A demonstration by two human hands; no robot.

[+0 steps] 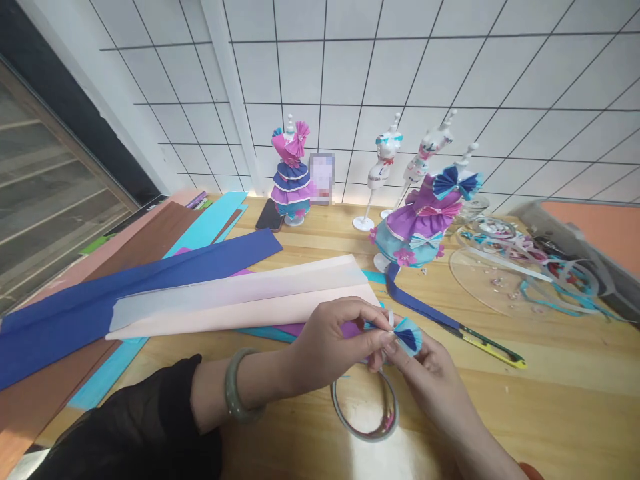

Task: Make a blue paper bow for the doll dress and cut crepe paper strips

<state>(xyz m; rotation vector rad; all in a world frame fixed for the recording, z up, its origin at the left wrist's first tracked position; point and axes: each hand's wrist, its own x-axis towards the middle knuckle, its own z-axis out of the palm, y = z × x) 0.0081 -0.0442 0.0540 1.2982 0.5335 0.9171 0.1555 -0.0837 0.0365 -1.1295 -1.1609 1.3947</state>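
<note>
Between my two hands is a small pleated paper bow [409,336], dark blue with a light blue edge. My left hand [345,333], with a bangle [235,387] on its wrist, pinches the bow's middle between thumb and fingertips. A short white strip [391,318] sticks up at that pinch. My right hand [433,367] grips the bow from the other side, its fingers partly hidden behind it. Just below the hands, a roll of tape [367,437] lies on the wooden table.
Long folded crepe paper sheets, blue [200,273] and pale pink [290,300], spread leftward. A paper-dressed mannequin [413,223] stands ahead, another [291,173] farther back. A yellow-black cutter [493,348] lies right, near a clear plate [493,280] with ribbons. A phone [270,215] lies behind.
</note>
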